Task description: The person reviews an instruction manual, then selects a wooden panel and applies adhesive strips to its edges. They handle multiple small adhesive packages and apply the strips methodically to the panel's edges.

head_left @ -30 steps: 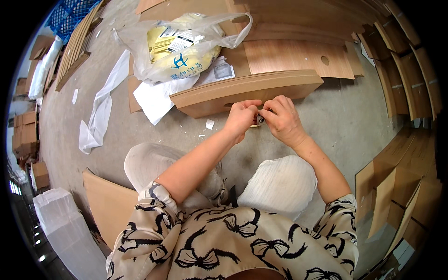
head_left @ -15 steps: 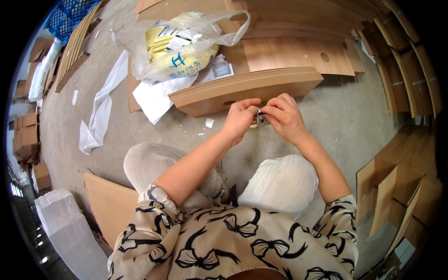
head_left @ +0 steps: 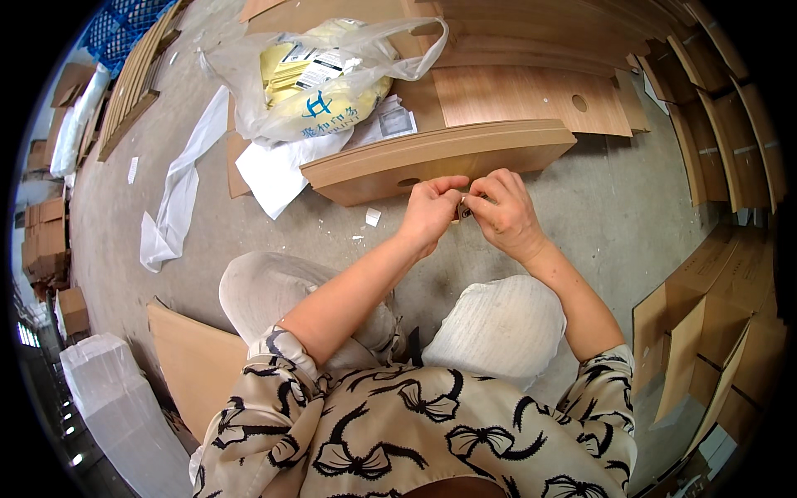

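Observation:
Above the floor, just in front of my knees, both hands meet over a small label-like piece [head_left: 464,212] with dark print. My left hand [head_left: 428,217] pinches its left side between thumb and fingers. Its other side is pinched by my right hand [head_left: 508,217]; the fingers cover much of it, so its exact kind is hard to make out. Directly beyond the hands, a stack of long brown boards [head_left: 349,183] stands on edge, with a dark oval hole in the near face.
A clear plastic bag [head_left: 249,112] of yellow printed packets lies behind the boards, beside white paper [head_left: 270,178]. Flat wood-grain panels [head_left: 515,95] lie farther back. Cardboard boxes [head_left: 706,324] stand at right; a cardboard sheet [head_left: 195,357] lies left of my knees.
The small piece has turned between my fingers and shows less of its printed face. My right hand has shifted slightly; the left has barely moved.

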Tool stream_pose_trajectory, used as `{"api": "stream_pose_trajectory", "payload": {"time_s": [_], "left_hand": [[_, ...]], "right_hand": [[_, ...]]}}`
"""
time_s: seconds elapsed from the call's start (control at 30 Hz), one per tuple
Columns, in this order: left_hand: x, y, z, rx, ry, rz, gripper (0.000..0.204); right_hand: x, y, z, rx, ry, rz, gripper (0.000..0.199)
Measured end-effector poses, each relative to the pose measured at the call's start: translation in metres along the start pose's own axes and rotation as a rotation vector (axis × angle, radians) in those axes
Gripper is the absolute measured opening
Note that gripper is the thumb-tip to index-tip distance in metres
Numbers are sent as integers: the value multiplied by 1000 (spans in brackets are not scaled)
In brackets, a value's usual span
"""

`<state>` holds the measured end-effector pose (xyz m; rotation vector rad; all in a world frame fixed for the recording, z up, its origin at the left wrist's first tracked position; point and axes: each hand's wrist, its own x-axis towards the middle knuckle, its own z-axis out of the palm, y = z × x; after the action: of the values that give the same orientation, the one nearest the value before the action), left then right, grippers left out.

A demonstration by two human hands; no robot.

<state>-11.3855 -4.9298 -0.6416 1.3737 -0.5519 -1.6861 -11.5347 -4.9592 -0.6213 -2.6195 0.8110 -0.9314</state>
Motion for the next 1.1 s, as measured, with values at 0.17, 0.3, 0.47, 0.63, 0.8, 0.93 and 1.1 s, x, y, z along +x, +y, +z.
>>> {"api": "stream_pose_trajectory", "payload": {"time_s": [0.17, 0.3, 0.47, 0.63, 0.8, 0.93, 1.1], "left_hand": [[1, 1, 0, -39, 7, -80, 26], [24, -7, -13, 33, 34, -143, 23], [76, -26, -47, 230, 208, -137, 24], [88, -37, -57, 290, 111, -164, 17], [80, -40, -32, 366, -145, -168, 16], [70, -37, 13, 945, -152, 358, 27], [75, -25, 57, 1013, -151, 436, 33]], "right_hand": [[-6, 3, 3, 58, -23, 31, 13], [-6, 3, 0, 161, -63, -36, 17], [-5, -4, -11, 496, -77, 225, 14], [-38, 54, -40, 909, 404, 922, 15], [-67, 107, -38, 834, 230, 1051, 18], [-68, 112, -24, 632, 49, 974, 16], [-68, 99, -15, 257, -116, 626, 14]]}}
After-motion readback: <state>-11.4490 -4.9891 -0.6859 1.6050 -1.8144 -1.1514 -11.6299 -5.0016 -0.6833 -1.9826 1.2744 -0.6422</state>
